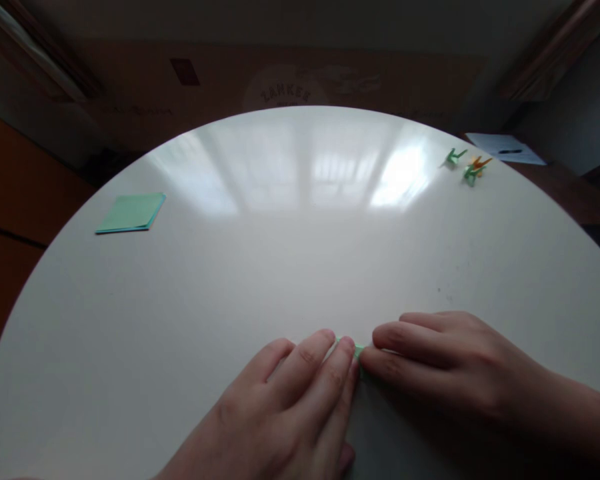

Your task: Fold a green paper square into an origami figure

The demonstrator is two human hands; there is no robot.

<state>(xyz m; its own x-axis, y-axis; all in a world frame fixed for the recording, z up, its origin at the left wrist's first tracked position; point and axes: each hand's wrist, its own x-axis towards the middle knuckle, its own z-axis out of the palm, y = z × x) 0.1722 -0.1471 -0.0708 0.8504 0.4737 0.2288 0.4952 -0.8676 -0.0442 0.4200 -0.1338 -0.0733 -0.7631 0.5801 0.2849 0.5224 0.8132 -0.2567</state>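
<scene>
A small piece of green folding paper (359,349) lies near the front of the white table, mostly covered by my fingers. Its folded shape cannot be made out. My left hand (300,393) reaches over it from the left, fingertips pressed down on the paper and holding it against the tabletop. From the right, my right hand (445,360) has its thumb and forefinger closed at the paper's right edge, with the other fingers curled in. The fingertips of both hands are close together.
A stack of square paper (133,212), green on top, sits at the table's left. Toward the far right edge stand folded paper cranes, a green one (454,157), an orange one (479,164) and another green one (473,175). Beyond them lies a white sheet (523,152) with a dark pen.
</scene>
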